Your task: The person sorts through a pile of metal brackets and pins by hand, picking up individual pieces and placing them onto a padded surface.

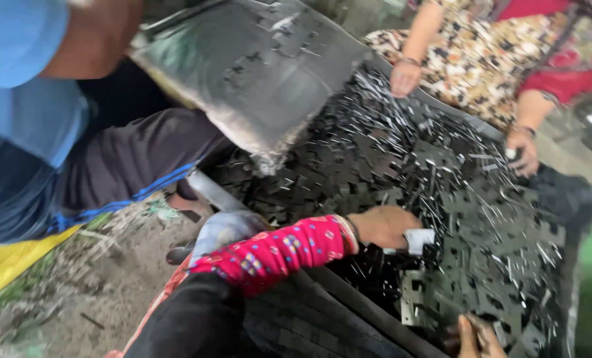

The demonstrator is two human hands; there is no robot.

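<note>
Metal pieces (441, 192) under left hand (382, 227), fingers (412, 233) curled shut.

Head view, close, tilted down, blurred

A heap of dark grey, glinting flat metal pieces (441, 199) fills the frame's right. The lower-centre sleeve (276, 252) is pink with multicoloured squares. Upper right, a cream-and-brown floral garment (481, 59); upper left, a light blue shirt (24, 86).
</note>
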